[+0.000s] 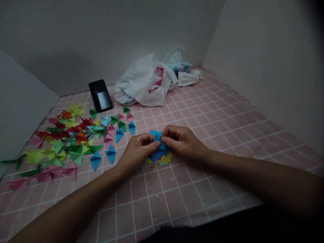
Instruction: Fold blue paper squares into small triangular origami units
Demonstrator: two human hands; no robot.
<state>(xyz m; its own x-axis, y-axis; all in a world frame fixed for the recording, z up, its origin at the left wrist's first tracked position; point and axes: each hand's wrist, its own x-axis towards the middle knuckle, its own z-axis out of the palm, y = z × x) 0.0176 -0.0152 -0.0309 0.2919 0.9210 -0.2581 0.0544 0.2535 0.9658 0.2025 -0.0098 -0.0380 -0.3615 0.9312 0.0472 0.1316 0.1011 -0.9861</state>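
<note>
Between my two hands is a small folded piece of blue origami paper (157,137). My left hand (139,147) pinches it from the left, thumb against the curled fingers. From the right, my right hand (181,140) grips it between thumb and forefinger; its exact folds are partly covered by my fingertips. Directly underneath lies a stack of square paper sheets, with a blue sheet (155,157) on top and yellow paper (167,158) showing at the lower edge.
Many folded paper cranes (81,135) in several colours spread over the left side of the pink checked cloth (202,192). A black phone (100,96) leans at the back wall. Beside it lie a white plastic bag (144,81) and a blue-patterned packet (180,66).
</note>
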